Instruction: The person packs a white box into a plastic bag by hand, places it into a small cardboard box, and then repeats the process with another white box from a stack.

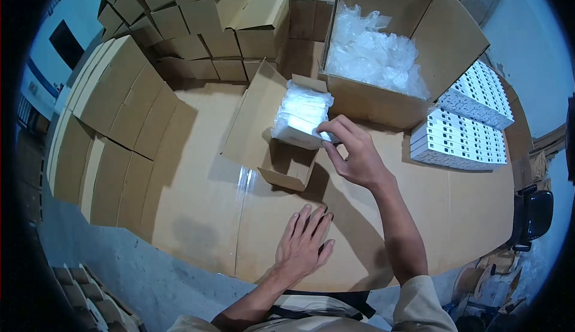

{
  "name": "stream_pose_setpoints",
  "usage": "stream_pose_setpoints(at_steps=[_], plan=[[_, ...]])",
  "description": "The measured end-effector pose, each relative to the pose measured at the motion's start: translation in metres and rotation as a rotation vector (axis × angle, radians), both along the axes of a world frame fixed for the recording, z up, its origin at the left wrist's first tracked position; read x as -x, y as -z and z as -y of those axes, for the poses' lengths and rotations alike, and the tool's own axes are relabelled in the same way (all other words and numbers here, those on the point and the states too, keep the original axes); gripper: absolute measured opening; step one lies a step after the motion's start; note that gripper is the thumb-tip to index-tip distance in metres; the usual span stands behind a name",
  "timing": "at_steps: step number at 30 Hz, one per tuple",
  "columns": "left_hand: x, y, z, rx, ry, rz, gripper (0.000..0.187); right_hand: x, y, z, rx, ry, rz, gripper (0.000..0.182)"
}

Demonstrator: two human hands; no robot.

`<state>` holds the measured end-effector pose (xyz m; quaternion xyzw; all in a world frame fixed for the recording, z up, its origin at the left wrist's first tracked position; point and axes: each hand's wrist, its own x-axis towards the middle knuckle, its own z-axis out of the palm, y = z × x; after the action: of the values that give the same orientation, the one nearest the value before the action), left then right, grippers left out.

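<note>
A small open cardboard box (281,180) stands in the middle of the table with one long flap (251,116) out to the left. Inside it, a row of white plastic-wrapped packs (302,105) fills the far part, while the near part shows bare cardboard. My right hand (357,150) reaches over the box's right side, thumb and fingers pinched on the nearest white pack (297,136). Its fingertips partly cover that pack's right end. Flat on the table near the front edge, my left hand (304,245) rests with fingers stretched and holds nothing.
Behind the small box, a large carton (374,97) holds crumpled clear plastic bags (374,53). Stacked white boxes (458,140) with dark marks stand at the right. Closed brown boxes (123,107) line the left edge, and more brown boxes (203,20) are piled at the back.
</note>
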<state>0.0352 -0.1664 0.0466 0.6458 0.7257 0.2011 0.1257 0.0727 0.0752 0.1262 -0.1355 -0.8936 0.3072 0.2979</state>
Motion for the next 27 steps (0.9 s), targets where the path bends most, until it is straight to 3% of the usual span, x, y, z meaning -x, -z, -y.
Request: stream_pose_setpoints(at_steps=[5, 8, 20, 27], plan=[[0.002, -0.004, -0.003, -0.016, -0.003, -0.001, 0.061, 0.012, -0.005, 0.006, -0.185, 0.037, 0.106, 0.031], [0.002, -0.006, -0.006, -0.02, -0.006, 0.009, 0.061, 0.017, -0.005, 0.009, -0.172, 0.034, 0.253, 0.033], [0.001, -0.003, -0.008, -0.031, -0.004, 0.03, 0.063, 0.033, 0.016, 0.013, -0.293, 0.132, 0.284, 0.027], [-0.001, -0.002, -0.01, -0.021, -0.015, 0.041, 0.064, 0.041, 0.024, 0.019, -0.371, 0.217, 0.26, 0.014]])
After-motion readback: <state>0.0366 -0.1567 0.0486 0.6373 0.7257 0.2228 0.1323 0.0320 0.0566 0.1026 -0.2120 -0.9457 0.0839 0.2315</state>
